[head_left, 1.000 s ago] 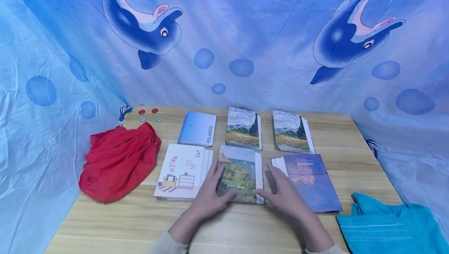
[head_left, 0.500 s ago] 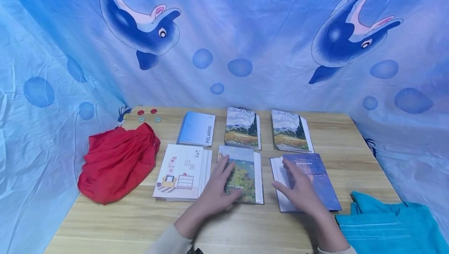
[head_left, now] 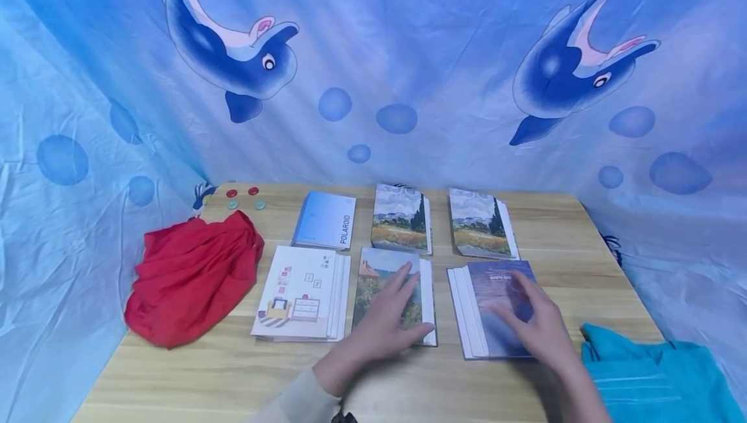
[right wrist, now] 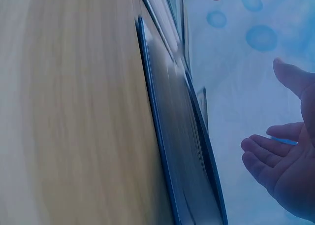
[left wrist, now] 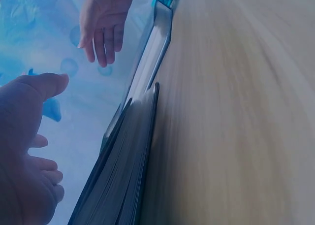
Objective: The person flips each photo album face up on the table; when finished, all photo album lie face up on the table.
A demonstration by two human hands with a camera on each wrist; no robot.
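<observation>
In the head view my left hand [head_left: 388,322] is over a photo album with a garden painting [head_left: 372,277], its fingers extended. The left wrist view shows that hand [left wrist: 29,151] apart from the album's thick page edges [left wrist: 123,156]. To the right, my right hand [head_left: 539,326] is over the blue-purple photo album [head_left: 487,338], thumb and fingers spread. A gap shows between this hand [right wrist: 288,171] and the album's dark blue cover edge [right wrist: 153,107] in the right wrist view. Neither hand holds anything. Part of each cover is hidden behind a hand.
A white album [head_left: 297,293] lies left of the garden one. Behind stand a blue POLAROID album [head_left: 325,218] and two landscape albums [head_left: 399,218]. A red cloth [head_left: 192,280] lies left, a teal cloth [head_left: 648,371] right. Small red and green discs [head_left: 231,193] sit at the back left.
My right hand has moved right, from the garden album's right edge to over the blue-purple album. My left hand has shifted right, from the garden album's left side to over its cover.
</observation>
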